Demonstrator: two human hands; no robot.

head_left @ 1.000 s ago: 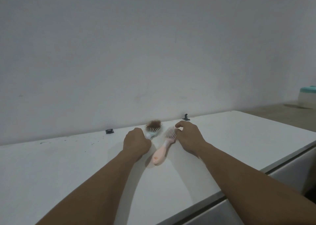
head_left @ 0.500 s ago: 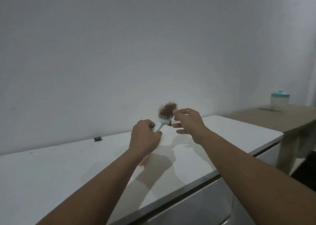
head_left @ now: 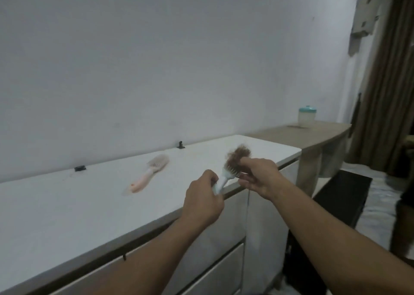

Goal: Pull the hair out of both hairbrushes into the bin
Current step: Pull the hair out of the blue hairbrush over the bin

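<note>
Two brushes: the pink brush (head_left: 149, 174) lies on the counter (head_left: 67, 207). Left hand (head_left: 202, 201) grips the blue brush (head_left: 225, 178); right hand (head_left: 261, 178) pinches its hair clump (head_left: 237, 154). No legible writing.

Left of my hands: pink brush (head_left: 149, 173) lies on the white counter (head_left: 67, 209).
Below right: I see black bin (head_left: 345, 196), mouth unobstructed.

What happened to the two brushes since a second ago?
The left hand lifted the blue hairbrush off the white counter and holds its handle. The right hand, which was by the pink hairbrush, now pinches the clump of brown hair on the blue one. The pink hairbrush stayed lying on the counter.
</note>
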